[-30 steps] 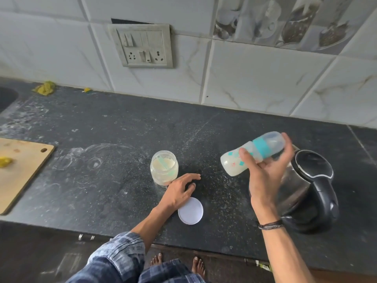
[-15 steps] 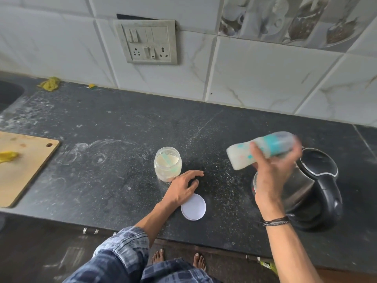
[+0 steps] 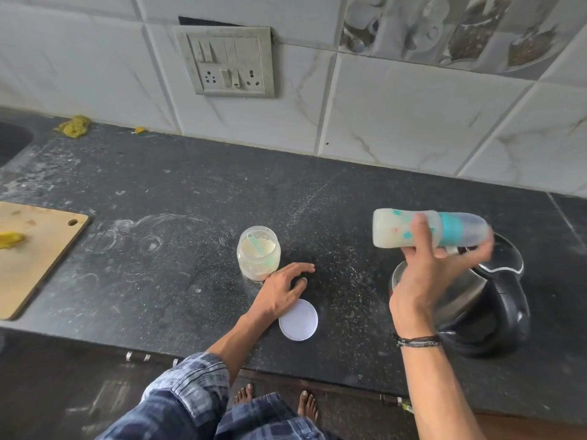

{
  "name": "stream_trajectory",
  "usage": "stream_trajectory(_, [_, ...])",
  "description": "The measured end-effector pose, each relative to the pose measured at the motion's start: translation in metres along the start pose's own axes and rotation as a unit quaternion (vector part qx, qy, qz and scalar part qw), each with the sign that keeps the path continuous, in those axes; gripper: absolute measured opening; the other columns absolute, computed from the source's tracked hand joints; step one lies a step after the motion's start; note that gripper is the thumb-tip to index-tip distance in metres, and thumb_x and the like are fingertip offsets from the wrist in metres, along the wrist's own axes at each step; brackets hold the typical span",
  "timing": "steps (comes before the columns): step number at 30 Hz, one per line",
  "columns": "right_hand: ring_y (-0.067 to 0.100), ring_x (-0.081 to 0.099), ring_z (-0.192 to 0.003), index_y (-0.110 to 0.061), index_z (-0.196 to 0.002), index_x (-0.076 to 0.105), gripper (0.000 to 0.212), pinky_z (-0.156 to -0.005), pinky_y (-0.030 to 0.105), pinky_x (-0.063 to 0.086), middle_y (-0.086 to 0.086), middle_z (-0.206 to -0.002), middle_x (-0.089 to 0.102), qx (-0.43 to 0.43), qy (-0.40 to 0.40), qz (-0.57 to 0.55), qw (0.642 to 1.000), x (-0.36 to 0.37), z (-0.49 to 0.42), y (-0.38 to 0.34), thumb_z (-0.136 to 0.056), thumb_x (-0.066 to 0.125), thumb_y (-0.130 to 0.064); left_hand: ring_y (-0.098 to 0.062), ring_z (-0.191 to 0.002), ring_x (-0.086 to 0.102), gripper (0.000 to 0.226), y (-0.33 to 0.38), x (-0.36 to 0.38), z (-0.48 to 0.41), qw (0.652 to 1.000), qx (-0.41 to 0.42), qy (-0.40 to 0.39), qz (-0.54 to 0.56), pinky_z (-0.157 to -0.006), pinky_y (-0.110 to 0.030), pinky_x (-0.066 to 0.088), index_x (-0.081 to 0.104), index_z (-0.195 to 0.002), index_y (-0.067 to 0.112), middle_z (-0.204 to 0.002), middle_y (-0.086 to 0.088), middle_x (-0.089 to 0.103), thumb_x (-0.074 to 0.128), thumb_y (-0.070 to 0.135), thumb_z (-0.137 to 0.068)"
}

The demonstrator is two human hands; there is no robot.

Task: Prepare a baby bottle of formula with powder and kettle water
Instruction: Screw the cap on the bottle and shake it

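Nearest the counter's front edge, a round white lid [image 3: 298, 319] lies flat on the dark counter [image 3: 178, 198], just right of the left wrist. The left hand [image 3: 281, 289] rests palm down on the counter just beyond the lid, its fingers loosely spread and closed on nothing; its knuckle side sits just beside the base of the jar [image 3: 258, 253], though contact cannot be told. The jar stands upright and open, partly filled with pale powder, with a light green scoop [image 3: 261, 249] leaning inside it. To the right, the right hand [image 3: 427, 274] is raised above the counter with its fingers wrapped around the bottle [image 3: 428, 228], thumb across the near side. The bottle lies roughly level in the air, its base toward the left and its clear cap toward the right; it has a teal collar and holds a cloudy whitish liquid. Below and behind the hand stands the kettle [image 3: 482, 300], steel-bodied with a black lid and handle, near the counter's right end. Far left lies a wooden board [image 3: 38, 249] with a yellow scrap on it. On the tiled wall beyond is a switch panel [image 3: 227, 61].
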State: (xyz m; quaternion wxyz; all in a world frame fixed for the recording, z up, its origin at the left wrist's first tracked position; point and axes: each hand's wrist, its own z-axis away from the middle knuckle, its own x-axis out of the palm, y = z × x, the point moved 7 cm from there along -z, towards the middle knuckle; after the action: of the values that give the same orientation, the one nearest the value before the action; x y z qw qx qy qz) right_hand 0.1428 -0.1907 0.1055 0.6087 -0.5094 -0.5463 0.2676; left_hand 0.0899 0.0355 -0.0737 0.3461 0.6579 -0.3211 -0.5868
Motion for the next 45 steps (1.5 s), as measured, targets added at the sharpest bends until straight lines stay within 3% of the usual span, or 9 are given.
stream_trajectory(5, [0.008, 0.070, -0.103, -0.023, -0.145, 0.029, 0.088, -0.088, 0.030, 0.058, 0.004, -0.132, 0.057, -0.015, -0.092, 0.067, 0.993, 0.018, 0.010, -0.013, -0.080, 0.078, 0.011, 0.001, -0.112, 0.056, 0.034, 0.000, 0.000, 0.001, 1.000, 0.003, -0.004, -0.001, -0.102, -0.022, 0.044, 0.066, -0.127, 0.024, -0.133, 0.012, 0.063, 0.051, 0.012, -0.098])
stream_trajectory(8, [0.022, 0.064, -0.121, -0.026, -0.148, 0.024, 0.091, -0.099, 0.049, 0.056, 0.015, -0.148, 0.048, -0.065, -0.024, 0.013, 0.997, 0.007, 0.004, -0.026, -0.082, 0.084, -0.005, 0.001, -0.112, 0.056, 0.034, 0.002, 0.000, 0.001, 1.000, 0.001, -0.002, -0.002, -0.101, -0.021, 0.044, 0.066, -0.127, 0.023, -0.134, 0.011, 0.063, 0.051, 0.013, -0.098])
stream_trajectory(13, [0.009, 0.070, -0.099, -0.024, -0.145, 0.030, 0.089, -0.085, 0.027, 0.057, 0.002, -0.127, 0.061, -0.013, -0.102, 0.071, 0.992, 0.024, 0.008, -0.016, -0.080, 0.080, 0.010, 0.002, -0.113, 0.055, 0.033, 0.001, -0.001, 0.001, 1.000, 0.005, -0.002, -0.001, -0.102, -0.020, 0.043, 0.066, -0.126, 0.022, -0.134, 0.011, 0.063, 0.052, 0.012, -0.098])
stream_trajectory(22, [0.010, 0.071, -0.100, -0.024, -0.146, 0.029, 0.089, -0.086, 0.031, 0.058, 0.004, -0.130, 0.060, -0.015, -0.098, 0.071, 0.992, 0.020, 0.003, -0.018, -0.080, 0.080, 0.010, 0.000, -0.113, 0.058, 0.033, 0.000, 0.000, 0.001, 1.000, 0.009, 0.002, 0.001, -0.102, -0.021, 0.044, 0.067, -0.125, 0.021, -0.133, 0.012, 0.064, 0.051, 0.013, -0.097])
stream_trajectory(26, [0.024, 0.065, -0.121, -0.024, -0.150, 0.019, 0.095, -0.098, 0.054, 0.056, 0.014, -0.148, 0.046, -0.073, -0.004, 0.005, 0.997, 0.005, -0.006, -0.031, -0.084, 0.085, -0.008, -0.001, -0.112, 0.058, 0.034, 0.001, 0.000, 0.000, 1.000, 0.005, 0.004, 0.000, -0.101, -0.021, 0.045, 0.067, -0.125, 0.022, -0.133, 0.012, 0.064, 0.051, 0.014, -0.096])
stream_trajectory(30, [0.010, 0.070, -0.102, -0.019, -0.151, 0.026, 0.092, -0.088, 0.031, 0.057, 0.008, -0.133, 0.058, -0.011, -0.090, 0.071, 0.993, 0.019, 0.002, -0.015, -0.082, 0.079, 0.009, -0.003, -0.111, 0.059, 0.034, -0.001, 0.000, 0.001, 1.000, 0.006, -0.002, -0.003, -0.100, -0.022, 0.045, 0.066, -0.126, 0.023, -0.132, 0.012, 0.064, 0.051, 0.014, -0.097])
stream_trajectory(34, [0.019, 0.065, -0.119, -0.020, -0.151, 0.021, 0.093, -0.098, 0.049, 0.057, 0.015, -0.146, 0.049, -0.055, -0.029, 0.010, 0.998, 0.007, 0.001, -0.022, -0.084, 0.083, -0.004, -0.004, -0.110, 0.059, 0.034, 0.001, 0.000, 0.000, 1.000, 0.002, 0.000, -0.002, -0.100, -0.021, 0.045, 0.066, -0.126, 0.023, -0.133, 0.012, 0.064, 0.052, 0.014, -0.097])
stream_trajectory(39, [0.007, 0.070, -0.096, -0.019, -0.148, 0.028, 0.088, -0.084, 0.027, 0.057, -0.007, -0.119, 0.068, 0.002, -0.116, 0.082, 0.990, 0.022, 0.011, -0.008, -0.082, 0.077, 0.012, -0.002, -0.111, 0.058, 0.035, 0.001, 0.000, 0.001, 1.000, 0.007, -0.003, -0.007, -0.101, -0.020, 0.044, 0.065, -0.127, 0.024, -0.133, 0.012, 0.063, 0.050, 0.016, -0.096])
stream_trajectory(45, [0.013, 0.068, -0.108, -0.023, -0.148, 0.024, 0.091, -0.090, 0.035, 0.059, 0.017, -0.143, 0.050, -0.041, -0.075, 0.074, 0.994, 0.016, 0.003, -0.016, -0.082, 0.083, 0.000, 0.000, -0.111, 0.056, 0.034, 0.001, -0.001, 0.001, 1.000, 0.007, 0.007, -0.015, -0.100, -0.012, 0.040, 0.066, -0.127, 0.020, -0.133, 0.009, 0.064, 0.053, 0.010, -0.097])
